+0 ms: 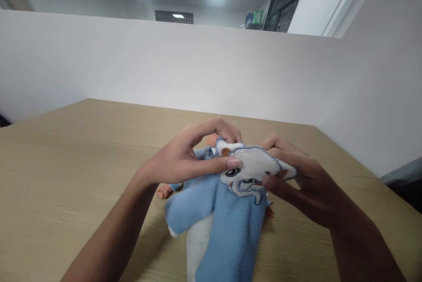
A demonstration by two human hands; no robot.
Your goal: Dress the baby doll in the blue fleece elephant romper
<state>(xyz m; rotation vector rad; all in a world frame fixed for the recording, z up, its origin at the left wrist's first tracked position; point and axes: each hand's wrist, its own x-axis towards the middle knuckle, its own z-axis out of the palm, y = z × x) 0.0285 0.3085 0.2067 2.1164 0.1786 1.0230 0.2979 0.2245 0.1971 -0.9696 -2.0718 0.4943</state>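
Note:
A fuzzy blue hooded doll outfit hangs down toward the front, with a white panel showing along its left side. Its white hood carries an embroidered elephant face and small ears. My left hand pinches the hood's left part, thumb on the face and fingers behind. On the other side, my right hand grips the hood near its right ear, thumb in front. Behind the outfit lies a doll, mostly hidden; one small hand, a blue sleeve and part of its head show.
A wide light-brown table spreads beneath, with a seam across its left half. White partition walls stand at the back and right. Beyond them are ceiling lights and a dark window frame. Something dark sits past the right table edge.

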